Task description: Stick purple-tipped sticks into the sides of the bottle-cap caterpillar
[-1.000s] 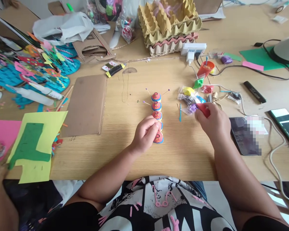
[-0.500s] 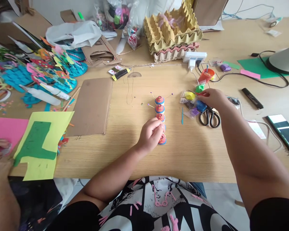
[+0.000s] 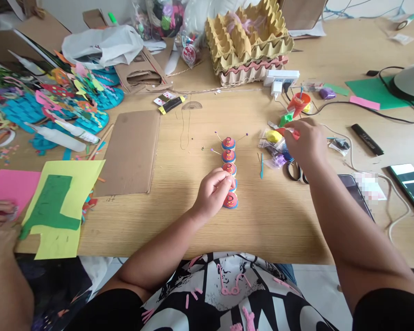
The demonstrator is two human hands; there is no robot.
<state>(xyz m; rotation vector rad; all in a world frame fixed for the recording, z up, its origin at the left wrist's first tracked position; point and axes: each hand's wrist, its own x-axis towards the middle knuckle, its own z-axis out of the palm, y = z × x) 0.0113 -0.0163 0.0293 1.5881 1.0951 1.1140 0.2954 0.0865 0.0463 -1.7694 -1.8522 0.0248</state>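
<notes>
While the painted cups point(image 3: 228, 156) sit in a row mid-frame, prob. for easy reach, L hand point(image 3: 214, 189) part-hides their lower end, fingertips tog., contents unclear; R hand point(image 3: 307, 141), right of ctr., is clamped on red thing point(image 3: 295, 134) nr. small bags point(image 3: 273, 136).

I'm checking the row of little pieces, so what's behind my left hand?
Behind your left hand, the right edge of the fourth blue-rimmed piece from the far end shows. Its remaining surface is covered, so any markings there can't be seen.
</notes>
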